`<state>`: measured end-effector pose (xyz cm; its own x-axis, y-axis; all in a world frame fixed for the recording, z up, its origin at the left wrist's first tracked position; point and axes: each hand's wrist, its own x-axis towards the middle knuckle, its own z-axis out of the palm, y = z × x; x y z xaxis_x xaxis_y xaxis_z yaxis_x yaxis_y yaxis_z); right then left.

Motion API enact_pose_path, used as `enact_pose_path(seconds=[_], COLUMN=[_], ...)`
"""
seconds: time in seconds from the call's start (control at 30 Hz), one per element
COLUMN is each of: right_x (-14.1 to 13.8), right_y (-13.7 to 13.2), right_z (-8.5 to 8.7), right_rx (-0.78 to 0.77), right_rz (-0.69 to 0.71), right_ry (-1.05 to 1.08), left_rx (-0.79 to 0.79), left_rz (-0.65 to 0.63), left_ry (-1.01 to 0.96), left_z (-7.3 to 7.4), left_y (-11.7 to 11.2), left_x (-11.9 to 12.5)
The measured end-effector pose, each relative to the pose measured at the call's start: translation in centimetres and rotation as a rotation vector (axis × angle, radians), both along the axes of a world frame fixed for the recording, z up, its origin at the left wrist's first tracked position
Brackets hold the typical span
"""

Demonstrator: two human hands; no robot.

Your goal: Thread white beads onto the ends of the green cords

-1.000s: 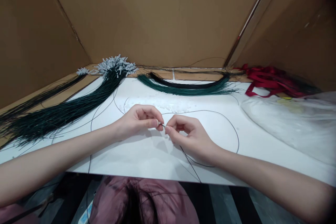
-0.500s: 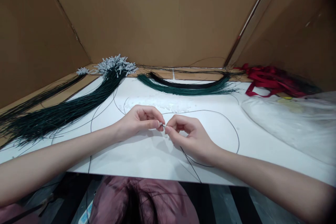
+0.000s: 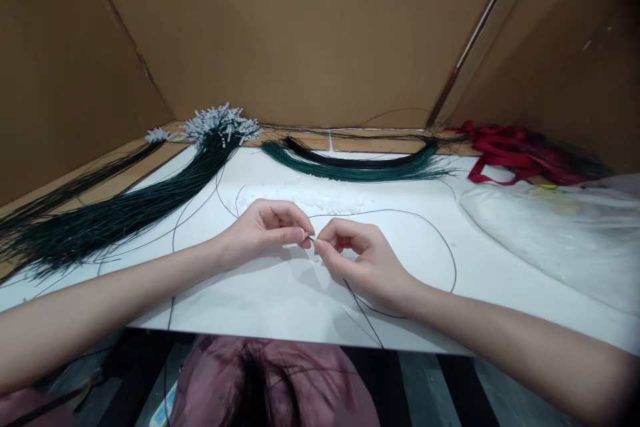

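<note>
Over the white board, my left hand [image 3: 265, 230] is closed in a pinch on a tiny white bead [image 3: 307, 235] at the fingertips. My right hand [image 3: 367, 257] faces it, thumb and forefinger pinched on a thin dark wire whose short end bridges the small gap between the hands. A speck of white also shows at the right fingertips; whether it is a second bead I cannot tell. A long dark wire [image 3: 453, 257] loops on the board behind and under my right hand. Just beyond both hands lie many loose white beads [image 3: 333, 200].
At the left lies a thick bundle of green wires [image 3: 135, 213] with white beaded tips [image 3: 220, 125]. A curved bundle of plain green wires [image 3: 345, 172] rests at the back. Red ribbon [image 3: 515, 150] and a clear plastic bag [image 3: 555, 240] are at right. Cardboard walls [image 3: 310, 33] enclose the board.
Both hands stay in almost the same place. At the right fingertips a little more white shows on the wire end between the hands.
</note>
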<state>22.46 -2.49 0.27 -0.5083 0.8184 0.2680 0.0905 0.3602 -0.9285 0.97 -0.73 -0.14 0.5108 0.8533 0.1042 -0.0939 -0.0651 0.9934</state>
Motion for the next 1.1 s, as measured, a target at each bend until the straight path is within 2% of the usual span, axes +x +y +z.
enact_pose_path(seconds=[0.63, 0.83, 1.1], right_x=[0.0, 0.0, -0.1], right_y=[0.0, 0.0, 0.2], right_z=[0.0, 0.0, -0.3], right_rx=[-0.009, -0.001, 0.012], right_rz=[0.002, -0.007, -0.031], right_ry=[0.012, 0.024, 0.032], left_rx=[0.052, 0.159, 0.454], left_rz=[0.020, 0.065, 0.177], left_ry=[0.050, 0.124, 0.341], left_z=[0.4, 0.8, 1.3], left_y=[-0.3, -0.6, -1.4], left_x=[0.3, 0.4, 0.7])
